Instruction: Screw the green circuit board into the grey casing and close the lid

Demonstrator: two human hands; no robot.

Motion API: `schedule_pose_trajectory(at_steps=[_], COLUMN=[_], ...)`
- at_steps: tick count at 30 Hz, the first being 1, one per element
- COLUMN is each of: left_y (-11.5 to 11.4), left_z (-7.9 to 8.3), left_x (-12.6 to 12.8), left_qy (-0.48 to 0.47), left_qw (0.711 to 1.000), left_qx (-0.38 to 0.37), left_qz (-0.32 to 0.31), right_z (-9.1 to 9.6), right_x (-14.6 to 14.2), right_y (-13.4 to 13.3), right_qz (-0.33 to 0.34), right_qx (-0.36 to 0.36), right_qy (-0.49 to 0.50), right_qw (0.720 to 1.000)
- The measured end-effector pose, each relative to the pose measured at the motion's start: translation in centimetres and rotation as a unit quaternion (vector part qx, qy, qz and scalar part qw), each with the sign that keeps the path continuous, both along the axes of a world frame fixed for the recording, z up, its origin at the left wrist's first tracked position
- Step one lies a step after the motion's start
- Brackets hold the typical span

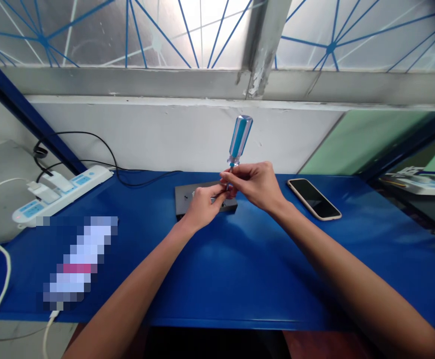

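The **right hand** (257, 185) is closed around the steel shaft of a **screwdriver** (240, 137), just below the handle, with the fingertips pinched in tight. The handle is clear, glossy plastic with a blue core, and it stands nearly upright, leaning slightly to the right. The **left hand** (202, 207) sits just beside the right, its fingers curled in narrow at the lower shaft. The 2 hands hide the tip, so I can't quite tell whether the left is gripping the shaft or something beneath it.

Under them lies a flat, dark grey **plate** (185, 197) with small metal parts on top, resting on a smooth, glossy **blue table** (240, 279). To the right lies a **phone** (314, 198) with a pale case and a dark glass face. To the left, a heavily pixelated **object** (81, 259) lies near a white **power strip** (62, 194) with 2 plugs in it. A white **cable** (0, 279) and a black **cable** (90, 144) loop around it.

Farther off are a painted **wall** (165, 134), a blue steel **upright** (23, 104) and a **window** (157, 35) of wire-meshed glass.
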State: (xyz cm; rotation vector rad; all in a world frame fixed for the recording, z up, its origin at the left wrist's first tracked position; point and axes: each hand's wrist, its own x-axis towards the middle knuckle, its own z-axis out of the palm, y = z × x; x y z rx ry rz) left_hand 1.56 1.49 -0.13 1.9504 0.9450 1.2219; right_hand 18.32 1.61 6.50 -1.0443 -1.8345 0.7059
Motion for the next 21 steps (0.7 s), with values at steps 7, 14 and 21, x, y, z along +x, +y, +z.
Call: schedule_pose_trajectory(at_steps=[7,14,21], left_y=[0.2,0.2,0.0], left_z=[-0.2,-0.1,-0.1], left_x=[0.1,0.0,0.2], left_qy=[-0.056,-0.062,-0.052], left_qw=[0.997,0.996,0.996], left_qx=[-0.043,-0.053,-0.052], left_qz=[-0.031,-0.042,-0.049], right_z=[2.1,2.3,1.6], right_x=[1.3,1.1,-0.3], right_y=[0.7,1.0,0.4], right_qz=[0.116,0.079,-0.016], right_qx=[-0.029,-0.018,0.027], right_qy=[0.01,0.049,0.087], right_qw=[0.993,0.996,0.996])
